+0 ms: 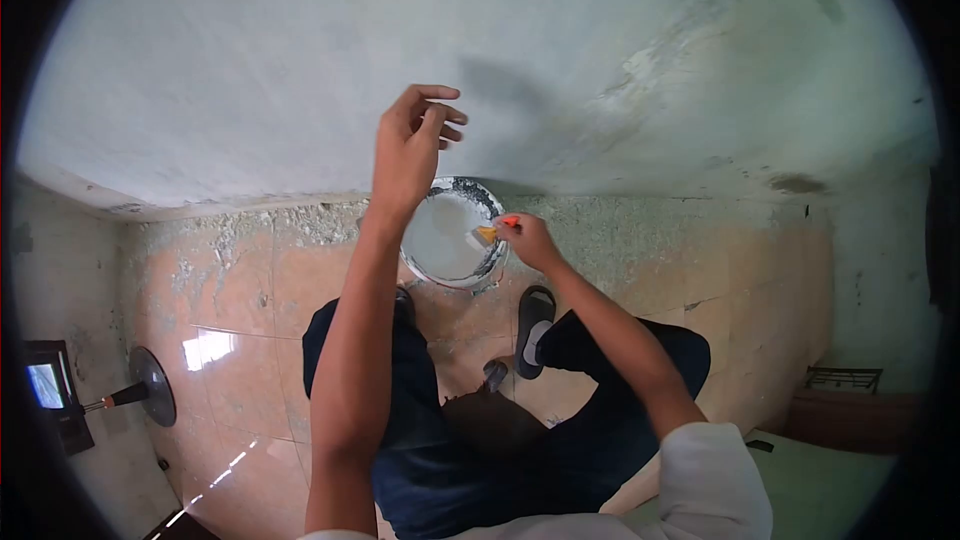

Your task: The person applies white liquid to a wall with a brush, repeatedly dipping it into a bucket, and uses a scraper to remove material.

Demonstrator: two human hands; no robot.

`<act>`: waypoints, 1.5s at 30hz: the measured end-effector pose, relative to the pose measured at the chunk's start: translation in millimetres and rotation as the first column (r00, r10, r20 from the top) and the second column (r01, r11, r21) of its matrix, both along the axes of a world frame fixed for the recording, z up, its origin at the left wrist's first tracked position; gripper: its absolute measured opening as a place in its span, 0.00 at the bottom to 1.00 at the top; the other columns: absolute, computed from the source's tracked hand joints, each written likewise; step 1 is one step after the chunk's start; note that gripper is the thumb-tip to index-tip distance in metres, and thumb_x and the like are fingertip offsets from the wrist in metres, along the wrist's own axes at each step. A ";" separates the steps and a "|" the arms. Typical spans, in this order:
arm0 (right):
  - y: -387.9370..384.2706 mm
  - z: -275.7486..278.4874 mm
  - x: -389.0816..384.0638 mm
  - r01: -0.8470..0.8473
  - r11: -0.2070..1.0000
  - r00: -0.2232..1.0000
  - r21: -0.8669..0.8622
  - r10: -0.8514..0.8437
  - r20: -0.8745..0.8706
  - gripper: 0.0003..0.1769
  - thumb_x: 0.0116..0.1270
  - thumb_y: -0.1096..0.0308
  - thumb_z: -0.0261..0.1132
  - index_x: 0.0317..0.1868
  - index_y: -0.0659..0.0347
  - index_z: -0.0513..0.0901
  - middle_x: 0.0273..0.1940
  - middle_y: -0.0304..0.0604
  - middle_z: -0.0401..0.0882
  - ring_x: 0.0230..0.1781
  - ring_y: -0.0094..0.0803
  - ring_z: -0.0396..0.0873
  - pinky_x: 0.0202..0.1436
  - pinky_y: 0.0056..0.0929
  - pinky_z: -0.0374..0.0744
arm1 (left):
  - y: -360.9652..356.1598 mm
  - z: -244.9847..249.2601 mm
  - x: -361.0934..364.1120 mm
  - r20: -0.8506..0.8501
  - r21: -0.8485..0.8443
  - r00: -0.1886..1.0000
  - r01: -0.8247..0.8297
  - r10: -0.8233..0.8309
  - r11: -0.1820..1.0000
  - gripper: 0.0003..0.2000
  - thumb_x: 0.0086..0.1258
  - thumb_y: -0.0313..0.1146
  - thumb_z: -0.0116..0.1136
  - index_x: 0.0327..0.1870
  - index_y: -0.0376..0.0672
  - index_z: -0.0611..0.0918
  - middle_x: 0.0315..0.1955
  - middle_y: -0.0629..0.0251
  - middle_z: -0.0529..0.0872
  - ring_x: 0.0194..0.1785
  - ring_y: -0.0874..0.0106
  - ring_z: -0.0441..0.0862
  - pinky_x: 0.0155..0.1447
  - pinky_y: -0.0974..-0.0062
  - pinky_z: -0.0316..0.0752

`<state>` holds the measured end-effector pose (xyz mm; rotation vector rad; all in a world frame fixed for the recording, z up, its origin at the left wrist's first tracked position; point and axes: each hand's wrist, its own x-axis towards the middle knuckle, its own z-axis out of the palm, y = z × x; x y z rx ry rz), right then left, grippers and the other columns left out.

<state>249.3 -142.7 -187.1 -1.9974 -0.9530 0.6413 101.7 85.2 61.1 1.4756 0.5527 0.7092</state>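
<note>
My right hand (pixel 526 239) is closed around the red-orange handle of a paintbrush (pixel 487 235). The brush has a yellow band and pale bristles, which overlap the right inner side of a round bucket (pixel 408 258). Whitish liquid (pixel 440 230) fills much of the bucket, and dark and white smears coat its rim. Up in front of the wall, my left hand (pixel 418 130) is raised with its fingers apart and nothing in them. It is left of and above the bucket in this view, and its shadow falls on the wall.
A pale, patchy wall (pixel 280 70) rises behind the bucket, with flaking debris (pixel 320 224) along its foot. Orange tiles (pixel 240 290) cover the floor around my sandalled feet (pixel 535 330). At left stands a round dark base (pixel 152 386); a reddish-brown piece of furniture (pixel 850 420) is at right.
</note>
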 end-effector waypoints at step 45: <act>14.5 -171.2 -43.2 0.455 0.887 0.835 0.076 -0.395 -0.384 0.18 0.85 0.65 0.70 0.57 0.77 0.90 0.47 0.50 0.93 0.47 0.30 0.94 0.52 0.27 0.92 | 31.6 -13.5 -26.6 -0.177 0.539 0.934 -0.171 0.310 0.825 0.17 0.67 0.16 0.48 0.47 0.41 0.88 0.45 0.58 0.96 0.49 0.54 0.93 0.52 0.56 0.85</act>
